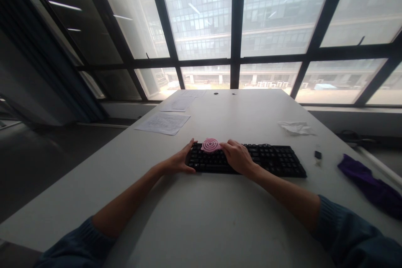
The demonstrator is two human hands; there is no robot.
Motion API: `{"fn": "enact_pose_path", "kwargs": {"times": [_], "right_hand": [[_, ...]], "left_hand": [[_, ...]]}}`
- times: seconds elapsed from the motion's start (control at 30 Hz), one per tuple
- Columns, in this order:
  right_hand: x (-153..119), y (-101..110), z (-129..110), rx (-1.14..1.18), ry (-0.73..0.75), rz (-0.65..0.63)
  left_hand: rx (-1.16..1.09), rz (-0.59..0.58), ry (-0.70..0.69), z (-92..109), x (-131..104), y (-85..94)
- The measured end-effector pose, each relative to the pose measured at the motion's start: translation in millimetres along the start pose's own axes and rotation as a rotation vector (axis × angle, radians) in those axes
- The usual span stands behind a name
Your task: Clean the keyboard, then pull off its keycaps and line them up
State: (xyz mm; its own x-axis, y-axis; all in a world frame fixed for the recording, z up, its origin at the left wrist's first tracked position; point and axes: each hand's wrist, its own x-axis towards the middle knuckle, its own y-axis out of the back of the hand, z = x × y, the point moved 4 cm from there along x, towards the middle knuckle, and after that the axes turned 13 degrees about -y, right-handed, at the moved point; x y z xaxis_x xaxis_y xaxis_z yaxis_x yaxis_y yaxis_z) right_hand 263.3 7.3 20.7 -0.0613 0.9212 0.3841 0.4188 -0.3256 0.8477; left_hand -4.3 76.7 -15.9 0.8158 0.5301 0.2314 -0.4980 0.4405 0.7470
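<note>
A black keyboard (270, 160) lies across the white table in front of me. My left hand (179, 161) grips its left end, thumb at the near edge and fingers at the far edge. A pink brush (210, 145) with a round head and a ringed pattern on its back rests bristles down on the keys of the left part. Its handle runs into my right hand (237, 155), whose fingers are closed around it. Most of the handle and some keys in the middle are hidden by that hand.
Printed sheets of paper (165, 123) lie at the left edge of the white table (201, 226). To the right are a crumpled white tissue (297, 127), a small dark object (318, 155) and a purple cloth (370, 184). Large windows (204, 12) stand behind the table.
</note>
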Motion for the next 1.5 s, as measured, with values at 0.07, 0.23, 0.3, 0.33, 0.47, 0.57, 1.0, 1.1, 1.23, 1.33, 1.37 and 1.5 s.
{"fn": "enact_pose_path", "kwargs": {"times": [0.07, 0.23, 0.3, 0.33, 0.47, 0.57, 1.0, 1.1, 1.23, 1.33, 1.37, 1.5], "right_hand": [[0, 0, 0, -0.002, 0.003, 0.006], [1, -1, 1, 0.000, -0.006, -0.005], [1, -1, 1, 0.004, -0.007, -0.011], [1, -1, 1, 0.007, -0.005, -0.015], [0, 0, 0, 0.018, -0.003, -0.019], [0, 2, 0, 0.017, -0.013, -0.006], [1, 1, 1, 0.014, -0.017, -0.011], [1, 0, 1, 0.016, -0.018, -0.003], [0, -1, 0, 0.020, 0.014, -0.020], [1, 0, 1, 0.011, -0.006, -0.004], [1, 0, 2, 0.008, -0.018, 0.006], [1, 1, 3, 0.011, -0.019, 0.024]], "left_hand": [[0.000, 0.001, 0.005, 1, 0, 0.1], [-0.005, -0.002, 0.014, 4, 1, -0.2], [-0.007, 0.001, 0.013, 4, 1, -0.2], [-0.007, 0.001, 0.014, 4, 1, -0.2], [-0.013, 0.005, 0.012, 4, 1, 0.2], [-0.010, 0.006, 0.011, 5, 0, 0.5], [0.006, -0.003, 0.036, 11, 1, 1.1], [0.005, -0.002, 0.031, 10, 1, 0.9], [-0.004, 0.001, 0.026, 9, 0, 0.8], [-0.001, 0.002, 0.026, 8, 0, 0.9], [0.001, 0.001, 0.026, 8, 1, 0.9], [0.006, 0.000, 0.023, 6, 1, 0.6]]}}
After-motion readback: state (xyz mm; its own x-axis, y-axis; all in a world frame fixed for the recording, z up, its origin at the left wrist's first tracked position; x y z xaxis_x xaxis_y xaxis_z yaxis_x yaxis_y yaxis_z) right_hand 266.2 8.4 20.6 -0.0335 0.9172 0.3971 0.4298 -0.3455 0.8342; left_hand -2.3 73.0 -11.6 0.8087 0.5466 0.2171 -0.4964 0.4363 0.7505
